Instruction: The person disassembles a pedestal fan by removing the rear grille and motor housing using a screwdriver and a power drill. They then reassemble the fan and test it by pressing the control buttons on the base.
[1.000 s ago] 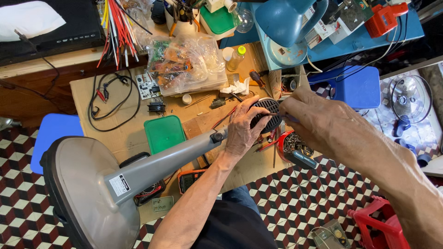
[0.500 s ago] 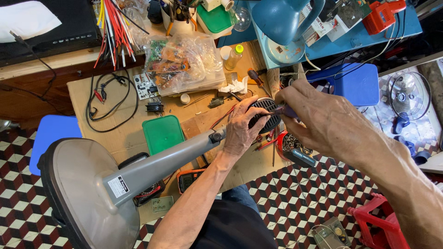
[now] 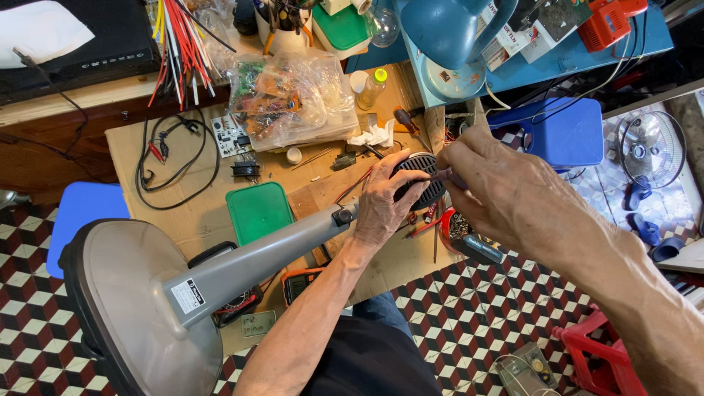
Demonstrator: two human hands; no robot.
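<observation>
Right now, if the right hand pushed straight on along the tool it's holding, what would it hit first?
Most likely the dark ribbed fan housing. The right hand points its thin tool leftward at it, tip at or just short of the surface. The left hand grips that housing just beyond. Depth is uncertain.

Near the lower left of the frame I see a small white rectangular label [image 3: 188, 295] stuck on the grey fan pole, just above its base. A clear plastic bag [image 3: 293, 99] stuffed with colourful parts lies at upper centre on the cardboard. At top right, a white box with red print [image 3: 501, 45] sits on the blue shelf.
</observation>
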